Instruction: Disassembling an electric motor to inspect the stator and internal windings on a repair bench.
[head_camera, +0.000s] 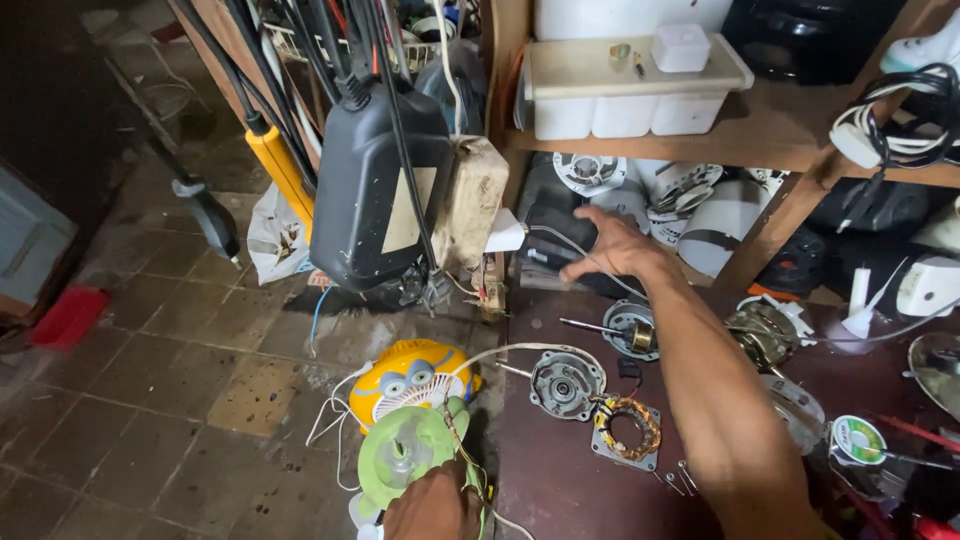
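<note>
My left hand (437, 503) grips the edge of a small green fan housing (405, 452) at the bottom of the view, next to a yellow toy-like fan (405, 375) on the floor. My right hand (612, 243) reaches forward with fingers spread toward a white plug (506, 235) and its thin white cable (560, 240) at a dirty beige box (473, 198). It is close to the plug; I cannot tell whether it touches the cable. A motor end cap (566, 383) and a copper-wound stator (628, 429) lie on the dark red bench under my forearm.
A black plastic box (375, 185) hangs with many cables. A wooden shelf (780, 130) carries a white tray (625, 90); fan parts are stored beneath. A solder reel (858, 439), screws and another motor part (632, 332) lie on the bench (560, 500). The tiled floor (170, 400) is at left.
</note>
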